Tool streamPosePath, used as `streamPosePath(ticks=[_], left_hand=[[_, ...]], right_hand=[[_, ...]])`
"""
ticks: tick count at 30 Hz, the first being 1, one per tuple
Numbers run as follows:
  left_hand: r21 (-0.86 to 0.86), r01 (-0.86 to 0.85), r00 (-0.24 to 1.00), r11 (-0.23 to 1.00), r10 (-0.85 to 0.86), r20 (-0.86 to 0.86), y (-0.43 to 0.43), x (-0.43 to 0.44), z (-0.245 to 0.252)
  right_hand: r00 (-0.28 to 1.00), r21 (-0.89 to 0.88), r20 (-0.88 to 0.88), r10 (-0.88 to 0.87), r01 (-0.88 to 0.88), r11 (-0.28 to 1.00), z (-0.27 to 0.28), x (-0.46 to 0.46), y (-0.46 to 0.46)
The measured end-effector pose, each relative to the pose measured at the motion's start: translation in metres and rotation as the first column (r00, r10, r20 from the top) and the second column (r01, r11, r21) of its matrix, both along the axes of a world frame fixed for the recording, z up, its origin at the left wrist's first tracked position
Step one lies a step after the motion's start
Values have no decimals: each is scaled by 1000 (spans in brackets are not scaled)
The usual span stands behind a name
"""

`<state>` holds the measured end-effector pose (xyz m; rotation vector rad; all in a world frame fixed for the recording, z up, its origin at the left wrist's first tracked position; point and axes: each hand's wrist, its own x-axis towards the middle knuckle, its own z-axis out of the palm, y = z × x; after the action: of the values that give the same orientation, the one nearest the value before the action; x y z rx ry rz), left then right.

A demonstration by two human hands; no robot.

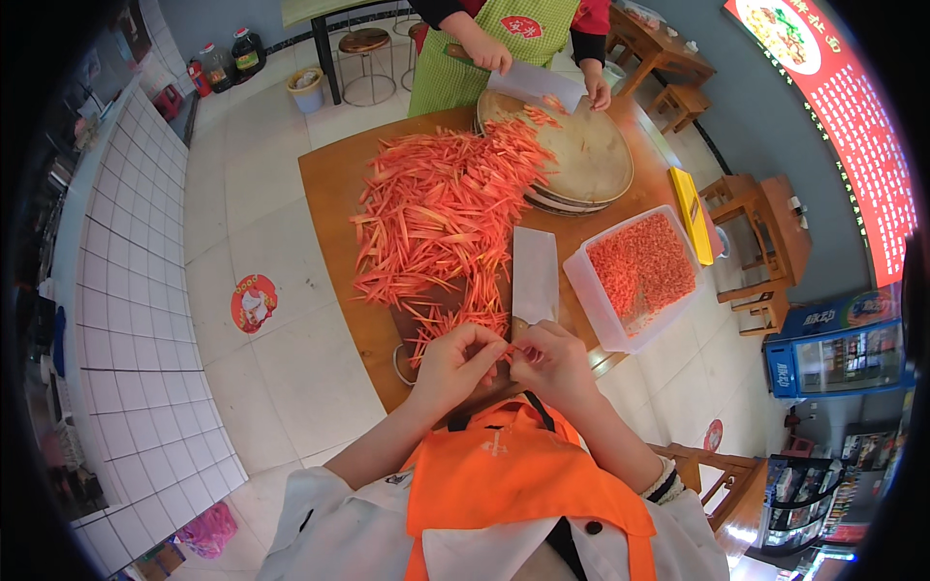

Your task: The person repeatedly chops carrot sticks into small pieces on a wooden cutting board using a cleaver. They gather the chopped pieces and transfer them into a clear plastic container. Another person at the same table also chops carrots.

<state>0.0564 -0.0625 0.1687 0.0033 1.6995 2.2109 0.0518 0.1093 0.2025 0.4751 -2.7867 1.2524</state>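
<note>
Close together at the table's near end, my left hand (459,363) and my right hand (554,362) pinch small carrot pieces between their fingertips. Just beyond my right hand lies a cleaver (535,274), its broad blade pointing away from me and its wooden handle partly hidden by the hand. A big heap of carrot strips (443,210) spreads over the wooden table (330,181), with part of a dark cutting board (414,330) showing beneath. To the right, a translucent plastic tub (590,290) holds finely chopped carrot (639,265).
Across the table, a person in a green checked apron (487,36) holds another cleaver (538,86) over a round chopping block (592,156). A yellow plastic object (690,214) lies at the table's right edge. Stools (365,42), a bin (306,91) and wooden furniture (781,232) stand around.
</note>
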Motion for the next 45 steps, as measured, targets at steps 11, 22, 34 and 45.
streamPosePath(ticks=[11, 22, 34, 45], left_hand=[[-589, -255, 909, 767, -17, -416, 17, -17, -109], [-280, -88, 996, 956, 79, -44, 42, 43, -118], [-630, 27, 904, 776, -288, -317, 20, 66, -138], [-910, 68, 514, 410, -796, -320, 51, -14, -164]], right_hand=[[924, 19, 331, -190, 195, 981, -42, 1, 42], [941, 222, 300, 158, -230, 947, -86, 32, 31], [470, -472, 873, 127, 752, 460, -121, 128, 95], [444, -534, 831, -335, 806, -256, -186, 321, 155]])
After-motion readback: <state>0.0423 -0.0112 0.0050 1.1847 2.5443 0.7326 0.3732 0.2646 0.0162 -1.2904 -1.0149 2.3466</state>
